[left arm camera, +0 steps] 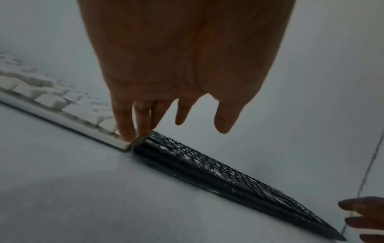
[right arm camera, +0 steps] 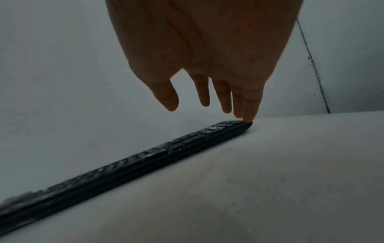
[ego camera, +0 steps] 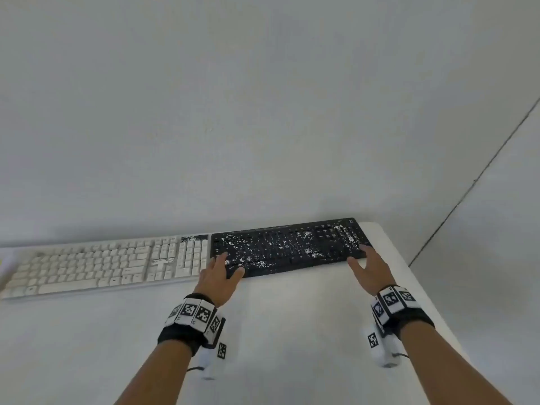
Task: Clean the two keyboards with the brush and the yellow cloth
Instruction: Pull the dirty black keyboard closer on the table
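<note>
A black keyboard (ego camera: 292,248), speckled with white crumbs, lies at the back right of the white table. A white keyboard (ego camera: 96,266) lies end to end with it on the left. My left hand (ego camera: 225,266) has straight fingers resting on the black keyboard's near left corner. In the left wrist view its fingertips (left arm camera: 129,136) touch the seam between the white keyboard (left arm camera: 51,100) and the black keyboard (left arm camera: 218,171). My right hand (ego camera: 361,258) is spread at the near right corner. Its fingertips (right arm camera: 248,119) touch the end of the black keyboard (right arm camera: 145,162). No brush or yellow cloth is in view.
The table (ego camera: 292,331) ends just right of the black keyboard, and its right edge (ego camera: 415,285) runs toward me. Beyond that edge is grey floor with a dark seam line (ego camera: 479,176). A pale, blurred object (ego camera: 4,267) shows at the far left edge.
</note>
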Tool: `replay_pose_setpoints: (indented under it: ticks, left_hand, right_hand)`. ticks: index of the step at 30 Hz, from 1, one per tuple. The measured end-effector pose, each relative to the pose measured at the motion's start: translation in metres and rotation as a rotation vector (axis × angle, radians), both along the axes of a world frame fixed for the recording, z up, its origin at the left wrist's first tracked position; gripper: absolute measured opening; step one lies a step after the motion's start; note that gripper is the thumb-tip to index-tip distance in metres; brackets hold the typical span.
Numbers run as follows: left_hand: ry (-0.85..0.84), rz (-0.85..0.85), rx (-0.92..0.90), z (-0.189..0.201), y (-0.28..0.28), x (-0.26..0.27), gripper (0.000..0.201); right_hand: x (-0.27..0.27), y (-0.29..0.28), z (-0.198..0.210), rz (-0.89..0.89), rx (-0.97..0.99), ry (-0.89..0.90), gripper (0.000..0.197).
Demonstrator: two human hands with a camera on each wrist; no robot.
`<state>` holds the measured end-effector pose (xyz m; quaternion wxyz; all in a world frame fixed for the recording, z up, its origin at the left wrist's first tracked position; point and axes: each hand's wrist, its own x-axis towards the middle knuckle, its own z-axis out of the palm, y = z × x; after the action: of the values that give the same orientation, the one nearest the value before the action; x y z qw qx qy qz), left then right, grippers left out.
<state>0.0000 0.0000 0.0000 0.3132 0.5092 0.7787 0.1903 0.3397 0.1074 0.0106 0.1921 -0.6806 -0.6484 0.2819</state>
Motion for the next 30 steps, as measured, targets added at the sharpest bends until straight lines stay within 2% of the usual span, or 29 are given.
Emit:
replay_pose_setpoints:
  ticks: [7,9,11,13,17,20,23,26,30]
  left_hand:
    - [0.02,0.242,-0.049,-0.011,0.021,0.025,0.079]
    - [0.0,0.29,-0.058,-0.013,0.025,0.029,0.094]
    - [-0.01,0.334,-0.062,-0.011,0.026,0.034,0.119]
    - [-0.017,0.373,-0.035,-0.006,0.028,0.036,0.132]
    - [-0.119,0.4,0.008,0.004,0.027,0.035,0.122]
    - [-0.264,0.447,0.072,0.008,0.021,0.029,0.124]
    - [-0.377,0.467,0.103,0.015,0.011,0.036,0.104]
    - [-0.38,0.463,0.1,0.015,0.001,0.042,0.121]
    - [-0.346,0.438,0.09,0.024,-0.027,0.039,0.123]
  right_hand:
    - [0.016,0.073,-0.029,0.069,-0.065,-0.094,0.074]
    - [0.018,0.086,-0.031,0.102,-0.074,-0.086,0.077]
    - [0.016,0.092,-0.03,0.127,-0.058,-0.058,0.076]
    - [0.016,0.094,-0.031,0.137,-0.035,-0.052,0.076]
    - [0.027,0.088,-0.031,0.124,-0.039,-0.067,0.077]
    - [0.045,0.079,-0.029,0.1,-0.039,-0.05,0.075]
    - [0.059,0.068,-0.023,0.065,-0.061,-0.059,0.075]
    - [0.067,0.057,-0.019,0.033,-0.109,-0.043,0.07]
    - [0.077,0.038,-0.02,0.046,-0.074,0.006,0.066]
